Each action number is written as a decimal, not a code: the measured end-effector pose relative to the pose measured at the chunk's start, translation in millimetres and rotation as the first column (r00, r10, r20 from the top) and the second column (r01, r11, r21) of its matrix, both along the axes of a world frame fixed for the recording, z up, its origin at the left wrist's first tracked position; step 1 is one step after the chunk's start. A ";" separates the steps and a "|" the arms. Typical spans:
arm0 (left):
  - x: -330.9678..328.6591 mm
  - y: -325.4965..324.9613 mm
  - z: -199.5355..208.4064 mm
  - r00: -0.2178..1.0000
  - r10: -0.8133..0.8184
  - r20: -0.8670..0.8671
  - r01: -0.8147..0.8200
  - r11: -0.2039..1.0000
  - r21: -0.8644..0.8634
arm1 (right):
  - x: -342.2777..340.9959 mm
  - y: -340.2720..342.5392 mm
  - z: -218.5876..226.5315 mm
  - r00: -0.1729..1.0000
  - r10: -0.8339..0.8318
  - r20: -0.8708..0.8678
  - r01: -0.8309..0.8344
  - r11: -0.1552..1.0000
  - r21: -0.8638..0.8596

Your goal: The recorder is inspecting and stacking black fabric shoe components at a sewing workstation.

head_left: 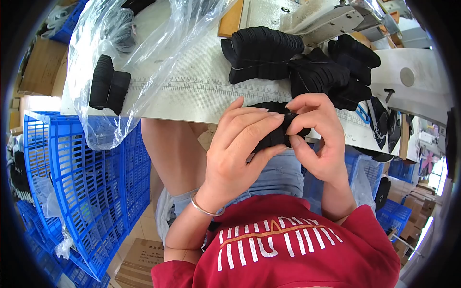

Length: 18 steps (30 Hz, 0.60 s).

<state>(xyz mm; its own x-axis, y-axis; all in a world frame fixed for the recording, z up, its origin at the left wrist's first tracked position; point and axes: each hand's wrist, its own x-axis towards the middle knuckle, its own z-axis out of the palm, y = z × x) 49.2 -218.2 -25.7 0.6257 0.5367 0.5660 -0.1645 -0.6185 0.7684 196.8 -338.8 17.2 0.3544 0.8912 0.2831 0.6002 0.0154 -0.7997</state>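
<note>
My left hand [233, 144] is wrapped round a bundle of black fabric pieces [271, 138], held over my lap at the table's front edge. The fingers lie across its top and the thumb is below. At the bundle's right end my right hand [321, 139] pinches the black material between thumb and fingertips. Exactly what those fingertips grip is partly hidden. Just beyond my hands, a stack of black fabric pieces [264, 50] rests on the table, with more black bundles [319, 72] to its right.
The white table [192, 103] has a printed ruler scale. A clear plastic bag [108, 129] drapes over its left side, with a black bundle [109, 86] there. Sewing-machine parts [408, 77] stand at right. Blue scissors handles [363, 114] lie near them. Blue crates [86, 187] stand at left.
</note>
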 end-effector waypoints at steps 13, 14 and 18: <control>0.0 -0.4 -4.0 1.000 -0.001 0.010 0.001 1.000 0.008 | -0.6 3.4 -2.9 1.000 -0.010 0.008 0.010 1.000 0.022; -0.6 -0.1 -4.7 1.000 -0.006 0.009 0.006 1.000 0.008 | -0.7 3.8 -1.8 0.999 0.017 0.048 -0.017 1.000 -0.005; 0.2 -0.1 -4.3 1.000 -0.013 0.020 0.013 1.000 0.004 | -2.1 5.3 3.3 1.000 0.013 0.024 -0.012 1.000 -0.023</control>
